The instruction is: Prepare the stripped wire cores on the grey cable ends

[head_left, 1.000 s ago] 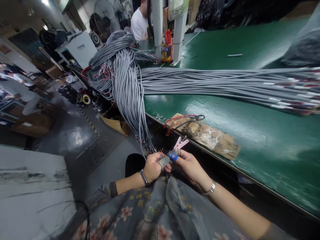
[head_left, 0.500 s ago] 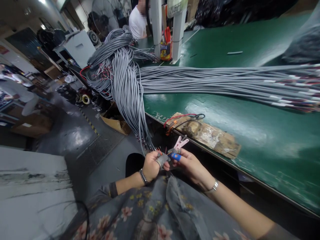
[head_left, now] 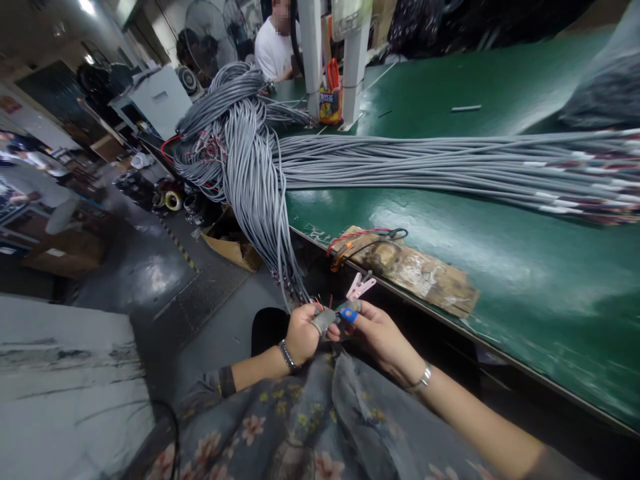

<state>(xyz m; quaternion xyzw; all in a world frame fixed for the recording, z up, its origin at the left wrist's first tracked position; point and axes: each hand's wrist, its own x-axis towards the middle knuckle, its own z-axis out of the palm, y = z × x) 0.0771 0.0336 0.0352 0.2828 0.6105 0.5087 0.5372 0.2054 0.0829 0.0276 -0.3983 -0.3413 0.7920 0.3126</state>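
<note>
My left hand (head_left: pixel 303 333) is closed around the stripped end of a grey cable, with thin orange-red wires (head_left: pixel 319 305) poking out above the fingers. Grey wrapping covers its thumb. Close beside it, my right hand (head_left: pixel 377 333) is pinched at the wires, and a blue wrap (head_left: pixel 349 315) covers its thumb. What lies between the right fingertips is too small to make out. A thick bundle of grey cables (head_left: pixel 250 167) hangs over the table edge down to my left hand. Just above my right hand is a pink clip (head_left: pixel 360 287) at the edge.
The green table (head_left: pixel 540 267) carries a long row of grey cables (head_left: pixel 400 160) with white-banded ends. A worn board (head_left: pixel 430 280) with red and black leads lies along its edge. An open cardboard box (head_left: pixel 233 247) stands on the floor. Across the table sits a person (head_left: pixel 274 50).
My hands stay together at the wires. The right hand has shifted slightly, its thumb turning a little. The view has tilted slightly.
</note>
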